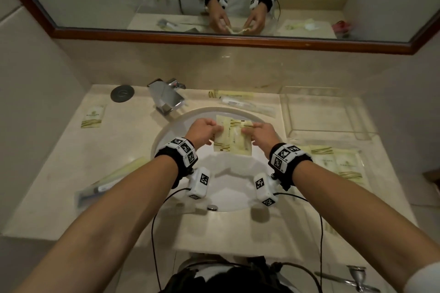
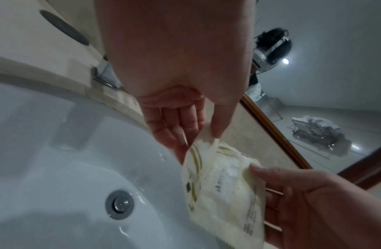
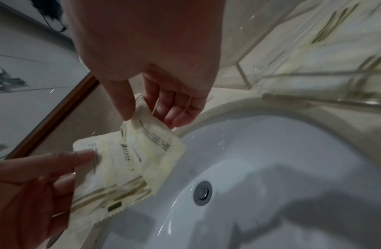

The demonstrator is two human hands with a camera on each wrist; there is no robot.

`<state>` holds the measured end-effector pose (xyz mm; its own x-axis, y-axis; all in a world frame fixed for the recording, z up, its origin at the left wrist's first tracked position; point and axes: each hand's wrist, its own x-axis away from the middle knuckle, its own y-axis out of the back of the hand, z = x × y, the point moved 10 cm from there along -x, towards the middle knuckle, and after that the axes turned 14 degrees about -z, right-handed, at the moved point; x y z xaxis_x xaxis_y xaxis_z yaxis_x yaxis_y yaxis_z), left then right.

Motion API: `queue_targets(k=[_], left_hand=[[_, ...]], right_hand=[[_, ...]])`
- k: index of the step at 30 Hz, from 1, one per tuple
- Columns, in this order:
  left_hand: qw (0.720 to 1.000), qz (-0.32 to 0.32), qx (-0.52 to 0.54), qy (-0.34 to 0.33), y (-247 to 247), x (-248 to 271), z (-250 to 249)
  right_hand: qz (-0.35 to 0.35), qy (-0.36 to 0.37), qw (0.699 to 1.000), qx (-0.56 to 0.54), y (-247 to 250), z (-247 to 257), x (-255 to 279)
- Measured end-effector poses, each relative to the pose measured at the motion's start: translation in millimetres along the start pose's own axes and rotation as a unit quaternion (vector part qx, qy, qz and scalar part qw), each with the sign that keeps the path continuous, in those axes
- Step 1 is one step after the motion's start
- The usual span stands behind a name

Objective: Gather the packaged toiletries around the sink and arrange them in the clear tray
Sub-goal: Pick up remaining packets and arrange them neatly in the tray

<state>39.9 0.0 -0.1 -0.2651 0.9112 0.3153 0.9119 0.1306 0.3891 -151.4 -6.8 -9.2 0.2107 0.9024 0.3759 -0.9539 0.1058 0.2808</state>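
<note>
Two overlapping flat cream packets with gold stripes hang above the white sink. My left hand pinches their left edge and my right hand pinches the right edge. In the left wrist view my left hand nips the packets at a top corner between thumb and fingers. The right wrist view has my right hand pinching the packets the same way. The clear tray stands at the back right of the counter, with nothing visible in it.
More packets lie around: one left of the sink, long ones behind it, several flat ones on the right, a long toothbrush pack at front left. The chrome faucet stands back left.
</note>
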Motion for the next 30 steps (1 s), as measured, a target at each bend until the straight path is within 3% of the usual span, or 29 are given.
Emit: queue_targets(k=[13, 18, 24, 30], left_hand=[[0.997, 0.026, -0.046, -0.051, -127, 25, -66], [0.998, 0.032, -0.031, -0.042, -171, 34, -82], [0.996, 0.053, -0.049, -0.046, -217, 45, -88], [0.994, 0.058, -0.076, -0.054, -232, 44, -90]], right_hand=[[-0.071, -0.009, 0.997, -0.002, 160, -22, -33], [-0.107, -0.012, 0.994, 0.002, 224, -37, -45], [-0.167, -0.026, 0.983, 0.075, 291, -66, -55], [-0.169, -0.082, 0.965, 0.184, 315, -89, -58]])
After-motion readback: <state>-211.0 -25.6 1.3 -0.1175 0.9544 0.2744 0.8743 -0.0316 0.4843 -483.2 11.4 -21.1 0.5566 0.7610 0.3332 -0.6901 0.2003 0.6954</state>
